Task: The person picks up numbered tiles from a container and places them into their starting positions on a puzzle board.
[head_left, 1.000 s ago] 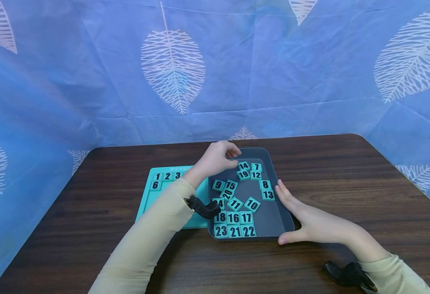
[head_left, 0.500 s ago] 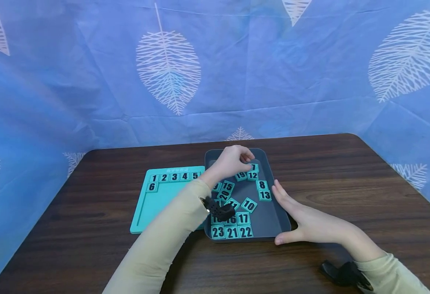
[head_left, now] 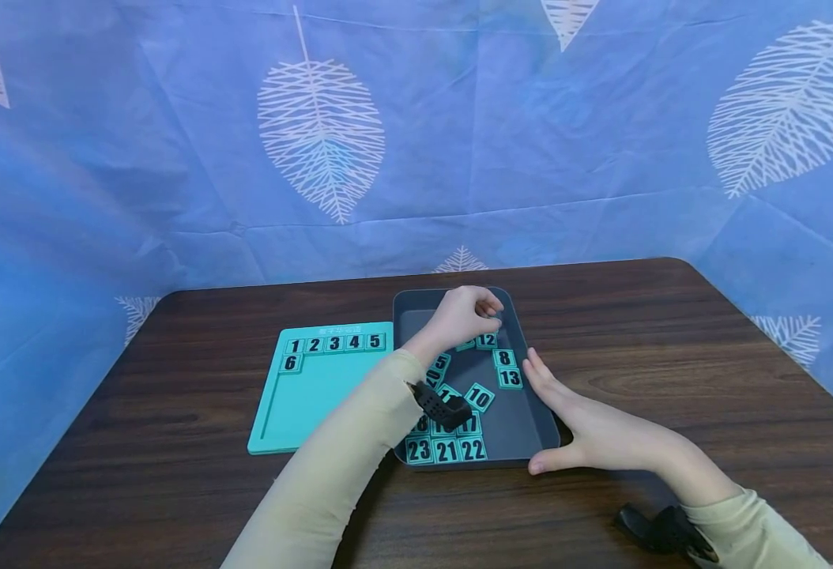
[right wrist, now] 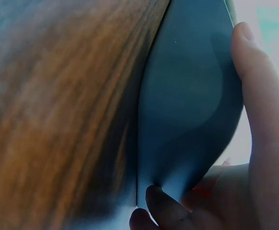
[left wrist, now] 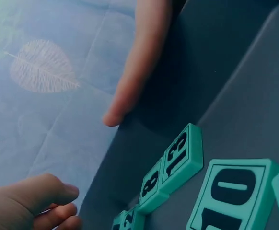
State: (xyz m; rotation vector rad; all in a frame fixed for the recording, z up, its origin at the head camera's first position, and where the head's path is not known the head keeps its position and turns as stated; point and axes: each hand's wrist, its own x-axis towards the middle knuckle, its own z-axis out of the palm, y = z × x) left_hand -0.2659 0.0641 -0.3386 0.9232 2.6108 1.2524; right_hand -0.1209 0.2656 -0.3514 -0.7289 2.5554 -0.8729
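A dark grey tray (head_left: 523, 431) holds teal number tiles, among them 8 (head_left: 505, 358), 13 (head_left: 510, 378) and 10 (head_left: 479, 397). My left hand (head_left: 462, 316) is over its far right part with fingers bent and thumb near the fingertips. A sliver of teal shows at those fingertips; whether they pinch the 7 tile is hidden. In the left wrist view, the left hand (left wrist: 39, 199) is just beyond tiles 8 and 13. My right hand (head_left: 601, 431) spans the tray's near right corner, fingers extended along the side and thumb at the front edge.
A teal board (head_left: 317, 403) lies left of the tray, with tiles 1 to 5 along its top row and tile 6 (head_left: 291, 363) below. Both stand on a dark wooden table (head_left: 175, 379). Behind it hangs a blue leaf-printed cloth (head_left: 416, 158).
My left hand has moved right across the tray, from beside the 14 tile to over the 7 tile's place, uncovering more of the board. The right hand stays at the tray corner.
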